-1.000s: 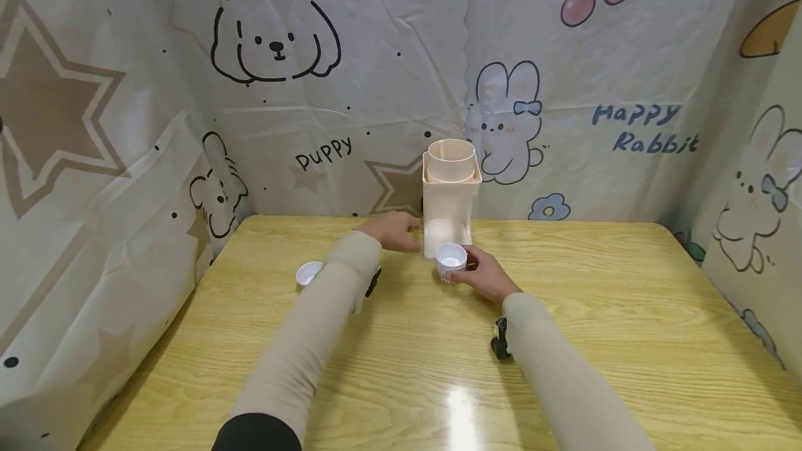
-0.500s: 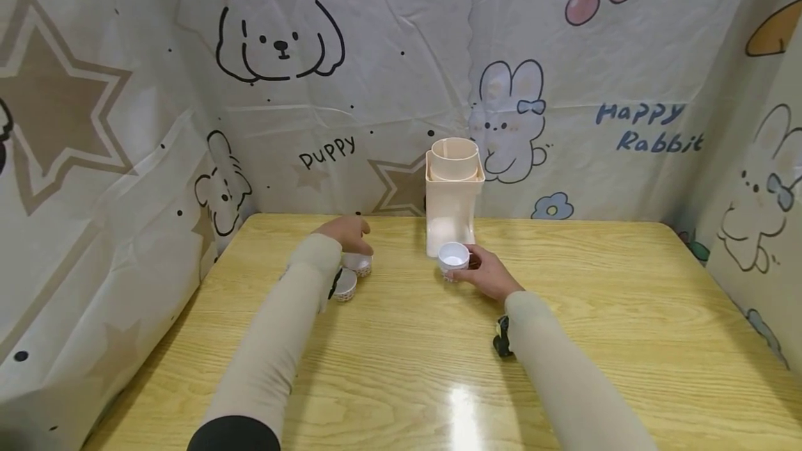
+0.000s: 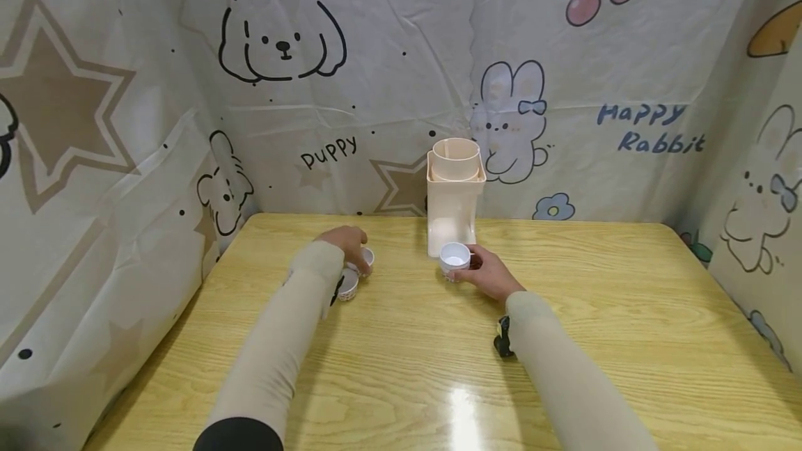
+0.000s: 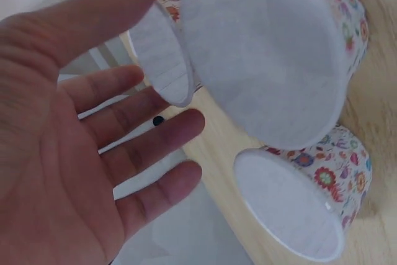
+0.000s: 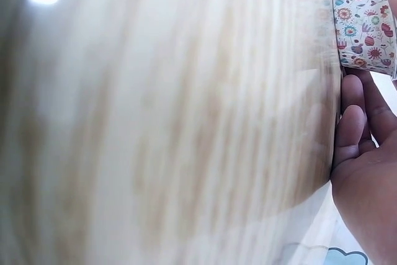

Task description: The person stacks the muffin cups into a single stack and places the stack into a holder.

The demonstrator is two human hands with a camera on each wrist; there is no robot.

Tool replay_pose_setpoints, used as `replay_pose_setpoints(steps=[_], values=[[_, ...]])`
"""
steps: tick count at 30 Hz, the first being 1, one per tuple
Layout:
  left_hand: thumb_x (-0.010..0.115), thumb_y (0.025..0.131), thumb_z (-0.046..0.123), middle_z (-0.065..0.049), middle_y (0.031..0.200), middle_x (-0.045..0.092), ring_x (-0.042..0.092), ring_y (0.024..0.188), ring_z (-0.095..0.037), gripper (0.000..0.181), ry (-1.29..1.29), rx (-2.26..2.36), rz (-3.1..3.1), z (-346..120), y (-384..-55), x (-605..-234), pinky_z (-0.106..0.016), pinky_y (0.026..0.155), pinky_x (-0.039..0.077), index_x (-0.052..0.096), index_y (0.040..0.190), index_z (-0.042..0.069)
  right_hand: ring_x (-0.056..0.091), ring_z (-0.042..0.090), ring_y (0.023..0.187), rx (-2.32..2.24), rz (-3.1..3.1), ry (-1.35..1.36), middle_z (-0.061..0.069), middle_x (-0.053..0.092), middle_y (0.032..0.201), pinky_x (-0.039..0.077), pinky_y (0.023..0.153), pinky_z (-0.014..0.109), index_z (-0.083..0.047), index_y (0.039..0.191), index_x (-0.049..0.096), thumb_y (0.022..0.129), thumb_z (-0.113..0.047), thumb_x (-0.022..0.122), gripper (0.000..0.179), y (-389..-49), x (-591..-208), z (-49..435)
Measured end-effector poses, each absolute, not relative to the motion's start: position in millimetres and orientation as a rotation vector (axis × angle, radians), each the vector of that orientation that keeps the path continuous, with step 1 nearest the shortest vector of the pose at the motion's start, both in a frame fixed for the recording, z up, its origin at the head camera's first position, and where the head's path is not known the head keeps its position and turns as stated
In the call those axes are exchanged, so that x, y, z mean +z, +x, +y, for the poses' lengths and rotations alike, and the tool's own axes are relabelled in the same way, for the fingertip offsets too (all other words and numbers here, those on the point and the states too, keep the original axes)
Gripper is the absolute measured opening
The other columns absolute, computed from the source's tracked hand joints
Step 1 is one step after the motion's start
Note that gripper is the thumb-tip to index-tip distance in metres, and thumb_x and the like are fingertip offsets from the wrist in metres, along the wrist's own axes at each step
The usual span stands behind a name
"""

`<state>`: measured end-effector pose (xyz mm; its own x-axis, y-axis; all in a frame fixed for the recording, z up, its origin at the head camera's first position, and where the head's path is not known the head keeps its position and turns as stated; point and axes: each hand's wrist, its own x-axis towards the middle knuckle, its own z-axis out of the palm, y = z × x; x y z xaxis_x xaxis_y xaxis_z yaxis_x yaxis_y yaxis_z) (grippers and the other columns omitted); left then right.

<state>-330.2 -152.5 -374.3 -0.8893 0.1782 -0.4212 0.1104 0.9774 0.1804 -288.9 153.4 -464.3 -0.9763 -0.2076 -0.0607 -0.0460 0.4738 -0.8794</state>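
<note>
My left hand (image 3: 347,242) is over a group of small paper baking cups at left of centre, its thumb and fingertips at the rim of the back cup (image 3: 368,257). In the left wrist view its fingers are spread and nearly straight beside that cup (image 4: 164,60). A larger-looking cup (image 4: 267,54) and another cup (image 4: 291,209) stand nearby, white inside and flower-printed outside. In the head view the forearm hides part of the group, leaving a front cup (image 3: 347,285) showing. My right hand (image 3: 491,273) holds a matching cup (image 3: 454,257) between thumb and fingers, low at the table.
A beige plastic stand (image 3: 452,211) with a round tube (image 3: 456,159) in its square top rises just behind the right-hand cup. The wood-grain table (image 3: 401,367) ends at a printed cloth backdrop (image 3: 401,89), which also hangs along both sides.
My left hand has moved left from beside the stand to the cups, then lowered its fingers at the back one. The right hand keeps its cup in place.
</note>
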Motion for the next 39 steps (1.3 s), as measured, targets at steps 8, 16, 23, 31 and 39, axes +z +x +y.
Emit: replay_pose_setpoints(steps=[8, 16, 23, 31, 39], values=[[0.080, 0.084, 0.028, -0.011, 0.152, 0.048, 0.050, 0.136, -0.032, 0.071, 0.178, 0.292, 2.660, -152.2, -333.2, -379.9, -0.049, 0.109, 0.045, 0.049, 0.146, 0.012, 0.054, 0.036, 0.126, -1.524, 2.557, -0.216, 0.021, 0.056, 0.139, 0.044, 0.108, 0.050, -0.005, 0.146, 0.044, 0.088, -0.020, 0.075, 0.068, -287.7, -461.0, 151.8], [0.077, 0.087, 0.026, -0.011, 0.151, 0.049, 0.051, 0.133, -0.031, 0.068, 0.197, 0.322, 2.672, -151.3, -330.6, -379.1, -0.047, 0.108, 0.045, 0.049, 0.146, 0.010, 0.054, 0.035, 0.128, -1.522, 2.552, -0.203, 0.021, 0.055, 0.140, 0.044, 0.109, 0.050, -0.006, 0.147, 0.044, 0.089, -0.022, 0.074, 0.068, -288.6, -460.6, 152.1], [0.077, 0.086, 0.023, -0.011, 0.150, 0.050, 0.055, 0.126, -0.028, 0.069, 0.228, 0.315, 2.692, -148.3, -330.9, -381.3, -0.043, 0.103, 0.048, 0.048, 0.147, 0.010, 0.053, 0.036, 0.129, -1.507, 2.559, -0.207, 0.021, 0.054, 0.142, 0.043, 0.109, 0.051, -0.005, 0.147, 0.043, 0.089, -0.024, 0.074, 0.069, -290.8, -463.5, 153.2], [0.075, 0.086, 0.029, -0.012, 0.149, 0.051, 0.055, 0.125, -0.029, 0.068, 0.281, 0.272, 2.742, -147.7, -330.3, -382.0, -0.045, 0.102, 0.048, 0.049, 0.147, 0.013, 0.054, 0.035, 0.128, -1.503, 2.559, -0.200, 0.020, 0.055, 0.140, 0.043, 0.109, 0.051, -0.006, 0.145, 0.044, 0.089, -0.024, 0.075, 0.066, -289.9, -463.9, 153.3], [0.073, 0.087, 0.032, -0.014, 0.147, 0.054, 0.055, 0.128, -0.031, 0.068, 0.400, 0.298, 2.778, -144.1, -335.6, -382.9, -0.046, 0.105, 0.047, 0.049, 0.145, 0.008, 0.054, 0.035, 0.127, -1.506, 2.560, -0.200, 0.021, 0.056, 0.139, 0.044, 0.108, 0.050, -0.006, 0.145, 0.045, 0.089, -0.024, 0.075, 0.065, -290.7, -466.3, 153.3]])
